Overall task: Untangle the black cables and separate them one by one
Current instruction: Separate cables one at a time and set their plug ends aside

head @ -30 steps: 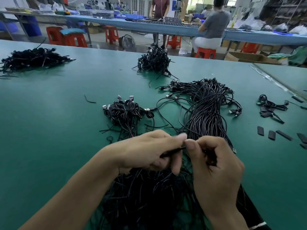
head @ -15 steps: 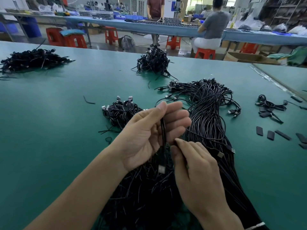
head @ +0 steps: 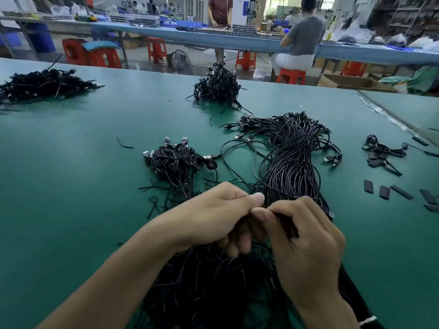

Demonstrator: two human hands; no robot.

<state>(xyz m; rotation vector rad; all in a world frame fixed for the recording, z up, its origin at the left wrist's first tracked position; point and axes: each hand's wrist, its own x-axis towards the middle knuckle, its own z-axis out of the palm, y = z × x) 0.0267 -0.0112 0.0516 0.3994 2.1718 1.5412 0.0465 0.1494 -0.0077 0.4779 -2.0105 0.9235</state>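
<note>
A long bundle of black cables [head: 291,167] with USB plugs runs from the table's middle right down under my hands to a loose tangle of cable ends [head: 209,288] at the near edge. My left hand [head: 213,219] and my right hand [head: 306,245] meet above that tangle, fingers curled, thumbs and fingertips pinching a black cable between them. The pinched cable is mostly hidden by the fingers. A smaller heap of coiled black cables [head: 177,162] lies just beyond my left hand.
Two more black cable heaps sit on the green table [head: 71,162]: one at far centre [head: 218,87], one at far left [head: 45,83]. Black sleeve pieces [head: 384,192] and a small cable coil [head: 382,149] lie at right. People work at a blue bench behind.
Half a second ago my left hand was raised and open with a cable hanging from it. Both hands have come together low over the tangle and now pinch a cable.
</note>
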